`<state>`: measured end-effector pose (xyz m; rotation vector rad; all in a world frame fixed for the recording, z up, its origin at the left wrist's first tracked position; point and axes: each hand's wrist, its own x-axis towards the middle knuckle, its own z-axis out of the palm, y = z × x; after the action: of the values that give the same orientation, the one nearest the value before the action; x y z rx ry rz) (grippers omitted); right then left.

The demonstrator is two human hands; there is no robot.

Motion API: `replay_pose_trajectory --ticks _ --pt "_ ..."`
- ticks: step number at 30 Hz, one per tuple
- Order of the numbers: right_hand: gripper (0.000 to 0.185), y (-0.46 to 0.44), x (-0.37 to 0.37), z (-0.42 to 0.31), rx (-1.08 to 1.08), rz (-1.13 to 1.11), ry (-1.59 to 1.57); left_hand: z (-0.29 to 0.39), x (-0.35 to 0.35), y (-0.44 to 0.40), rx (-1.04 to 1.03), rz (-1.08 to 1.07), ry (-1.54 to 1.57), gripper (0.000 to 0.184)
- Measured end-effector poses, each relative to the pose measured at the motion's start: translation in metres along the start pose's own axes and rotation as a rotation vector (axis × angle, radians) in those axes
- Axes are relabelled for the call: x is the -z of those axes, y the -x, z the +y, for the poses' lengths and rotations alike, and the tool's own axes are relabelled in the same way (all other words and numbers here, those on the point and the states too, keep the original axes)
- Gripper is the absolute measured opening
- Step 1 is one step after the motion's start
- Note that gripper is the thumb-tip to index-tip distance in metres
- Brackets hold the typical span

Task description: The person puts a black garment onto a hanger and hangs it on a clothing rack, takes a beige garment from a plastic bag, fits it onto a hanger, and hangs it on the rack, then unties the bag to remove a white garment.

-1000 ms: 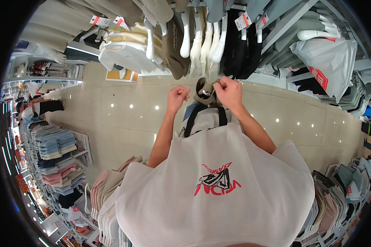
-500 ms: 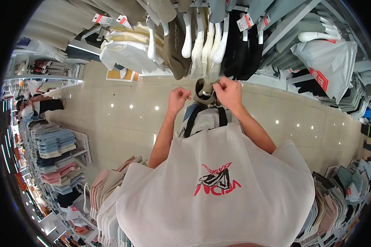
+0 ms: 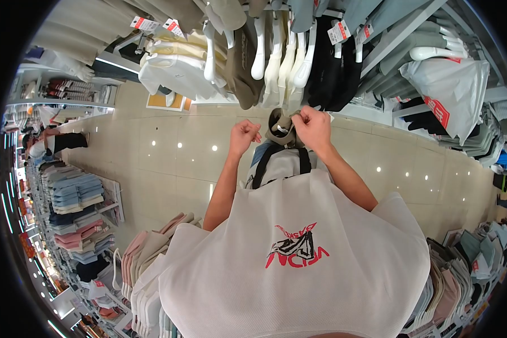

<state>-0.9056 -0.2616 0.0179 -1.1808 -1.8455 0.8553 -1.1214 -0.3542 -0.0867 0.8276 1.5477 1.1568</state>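
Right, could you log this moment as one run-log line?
right hand: gripping bunched olive-brown garment | left hand: curled, beside garment | white hangers: ahead

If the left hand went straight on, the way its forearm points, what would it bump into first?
Probably the lower end of the brown hanging garment, just ahead of the left hand; this single view leaves the depth unclear.

I observe the right hand (image 3: 314,127) pinching a rolled olive-brown cloth item (image 3: 278,135) above the tiled floor (image 3: 197,174). The left hand (image 3: 244,136), fingers curled, is near it, apart. Beyond both hands I record garments on white hangers (image 3: 258,50); a white plastic bag (image 3: 453,90) hangs at right.
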Motion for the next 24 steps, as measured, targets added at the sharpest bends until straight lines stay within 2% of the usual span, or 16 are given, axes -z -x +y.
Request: replay_pose_trajectory --ticks 3,9,12,21,24 --pt "0.025 0.0 -0.002 0.0 0.002 -0.012 0.002 -0.01 0.002 -0.002 -0.009 -0.014 0.012 0.017" --pt "0.025 -0.001 -0.008 0.0 0.006 -0.025 -0.006 -0.023 0.006 -0.003 -0.168 0.092 -0.233 0.021" --pt "0.025 -0.002 -0.01 -0.001 0.004 -0.036 -0.018 -0.011 0.009 0.003 -0.033 0.038 -0.218 0.023" --pt "0.026 -0.006 -0.017 -0.003 0.017 -0.058 -0.017 -0.006 0.013 0.002 0.01 0.068 0.038 0.022" --pt "0.026 -0.008 -0.018 -0.005 0.017 -0.065 -0.019 -0.001 0.019 0.003 0.062 0.003 0.096 0.022"
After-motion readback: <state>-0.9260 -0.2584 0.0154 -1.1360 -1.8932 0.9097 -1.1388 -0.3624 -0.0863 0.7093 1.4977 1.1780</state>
